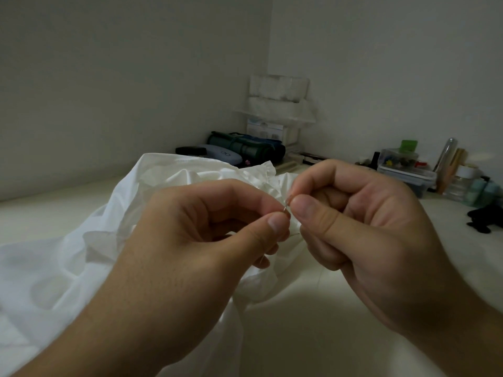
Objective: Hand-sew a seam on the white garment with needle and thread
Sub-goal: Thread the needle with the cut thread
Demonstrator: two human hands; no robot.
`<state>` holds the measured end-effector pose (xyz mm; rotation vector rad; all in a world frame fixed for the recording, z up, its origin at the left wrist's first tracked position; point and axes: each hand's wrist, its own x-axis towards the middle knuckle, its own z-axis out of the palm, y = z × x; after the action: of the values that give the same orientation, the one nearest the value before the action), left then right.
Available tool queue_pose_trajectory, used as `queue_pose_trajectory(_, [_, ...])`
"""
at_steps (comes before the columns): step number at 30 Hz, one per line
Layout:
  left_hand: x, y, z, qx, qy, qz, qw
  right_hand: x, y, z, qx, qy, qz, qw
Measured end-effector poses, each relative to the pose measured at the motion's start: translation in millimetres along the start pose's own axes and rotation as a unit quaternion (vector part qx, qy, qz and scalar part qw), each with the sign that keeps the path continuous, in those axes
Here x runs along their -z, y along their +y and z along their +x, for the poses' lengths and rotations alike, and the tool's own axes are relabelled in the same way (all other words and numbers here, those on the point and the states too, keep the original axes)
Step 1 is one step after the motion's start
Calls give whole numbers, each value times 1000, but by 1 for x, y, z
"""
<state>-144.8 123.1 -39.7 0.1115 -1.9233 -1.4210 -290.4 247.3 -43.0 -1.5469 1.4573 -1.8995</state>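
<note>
Just above the crumpled white garment (68,254), which lies spread over a pale flat surface (313,308), both hands are raised and meet fingertip to fingertip at the middle of the view. The left hand (190,240) has its thumb and forefinger pressed together on a thin needle (285,209), of which only a short shiny tip shows, slanting up toward the other hand. The right hand (362,221) is curled, thumb against forefinger, pinching something very fine right at the needle's tip; a thread cannot be made out clearly there, though a faint pale strand shows just below the thumbs. The remaining fingers of both hands are folded in toward the palms. Beyond the garment, in the corner of two plain walls, stand a white stacked organiser (277,104), a rolled dark green mat (245,148) and a glasses case (223,155). Off to the right are clear plastic boxes (405,170) holding small items, and several jars (462,180).
</note>
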Motion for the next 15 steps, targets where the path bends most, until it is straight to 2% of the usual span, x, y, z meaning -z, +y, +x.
queue_pose_trajectory(15, [0,-1,1,-9,7,0,1000,1,0,0,-3,1,-1,1000])
